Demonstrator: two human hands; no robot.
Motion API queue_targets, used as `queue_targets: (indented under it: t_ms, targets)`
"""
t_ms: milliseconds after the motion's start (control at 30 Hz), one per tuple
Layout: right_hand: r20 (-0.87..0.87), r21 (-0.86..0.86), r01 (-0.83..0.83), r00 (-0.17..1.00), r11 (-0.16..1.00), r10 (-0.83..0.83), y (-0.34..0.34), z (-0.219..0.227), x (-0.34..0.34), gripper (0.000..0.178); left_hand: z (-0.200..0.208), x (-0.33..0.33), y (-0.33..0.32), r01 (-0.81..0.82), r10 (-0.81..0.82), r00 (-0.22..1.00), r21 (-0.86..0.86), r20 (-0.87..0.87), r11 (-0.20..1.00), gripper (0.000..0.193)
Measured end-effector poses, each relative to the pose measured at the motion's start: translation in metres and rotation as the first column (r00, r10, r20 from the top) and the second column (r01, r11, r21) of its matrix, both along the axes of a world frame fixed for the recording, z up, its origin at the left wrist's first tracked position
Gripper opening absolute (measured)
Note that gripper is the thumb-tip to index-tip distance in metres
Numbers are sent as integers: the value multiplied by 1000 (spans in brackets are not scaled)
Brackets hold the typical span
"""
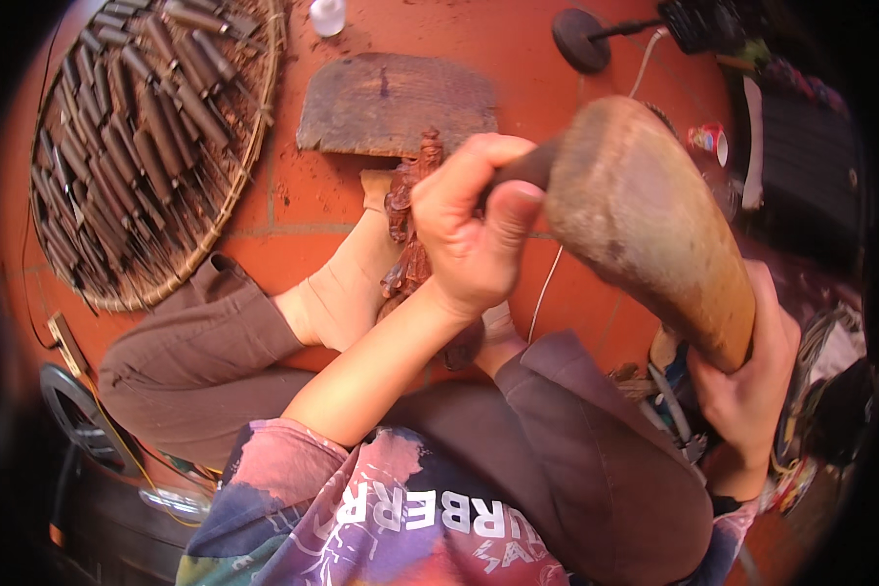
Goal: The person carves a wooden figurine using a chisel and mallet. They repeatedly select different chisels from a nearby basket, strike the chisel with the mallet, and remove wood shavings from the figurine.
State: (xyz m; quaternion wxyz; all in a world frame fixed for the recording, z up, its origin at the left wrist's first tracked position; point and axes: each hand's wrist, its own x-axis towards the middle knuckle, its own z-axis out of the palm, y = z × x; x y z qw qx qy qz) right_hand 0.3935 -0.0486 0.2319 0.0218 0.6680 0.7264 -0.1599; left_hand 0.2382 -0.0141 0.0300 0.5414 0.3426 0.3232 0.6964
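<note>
- Red tile floor [313,200] is stretching beneath everything.
- Legs in dark trousers [596,439] are folding outward across the floor, the bare feet meeting near the middle.
- A round woven basket [263,122] is sitting at the far left, holding many dark-handled tools [151,146].
- A thick wooden mallet [654,225] is slanting across the right side, its broad end lying toward the left hand; whether it is touching the handle there, I cannot tell.
- A worn wooden board [391,103] is lying on the floor beyond the feet.
- The right hand [764,376] is gripping the mallet's lower, narrower end.
- The left hand [474,210] is wrapping its fingers around a dark tool handle [527,168]; the hand is hiding the tool's other end.
- A reddish-brown carving [410,266] is standing out between the feet, in front of the board, the left hand partly covering it.
- A round-based stand [583,41] is resting at the upper right.
- A red-and-white cup [718,145] is sitting near the right edge.
- A small white container [329,17] is showing at the top.
</note>
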Motion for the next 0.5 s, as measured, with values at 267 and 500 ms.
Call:
queue_targets:
  t_ms: [267, 500]
  targets:
    - [-278, -240, 345, 871, 908, -404, -36, -31, 37, 54, 41, -89, 28, 238, -226, 969, -136, 98, 962, 34]
    - [-208, -425, 532, 730, 733, -650, -65, -59, 64, 69, 24, -142, 32, 585, -587, 808, -197, 51, 787, 45]
